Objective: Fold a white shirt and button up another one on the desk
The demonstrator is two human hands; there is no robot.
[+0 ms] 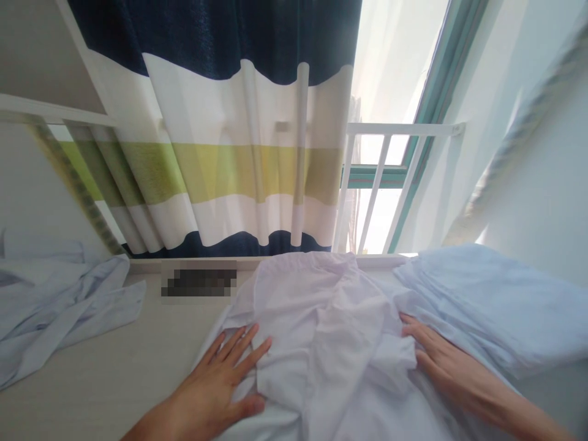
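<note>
A white, thin garment (321,318) lies rumpled on a pale table (114,373) in front of me. My left hand (220,383) rests flat on its left side, fingers spread and stretched out. On the garment's right side lies my right hand (441,361), fingers extended and flat, its fingertips touching a fold. Neither hand holds anything.
A stack of folded pale blue cloth (487,300) sits at the right. Loose pale blue garments (55,306) lie crumpled at the left. Behind the table hang a striped navy, white and green curtain (229,153) and a white window railing (395,131).
</note>
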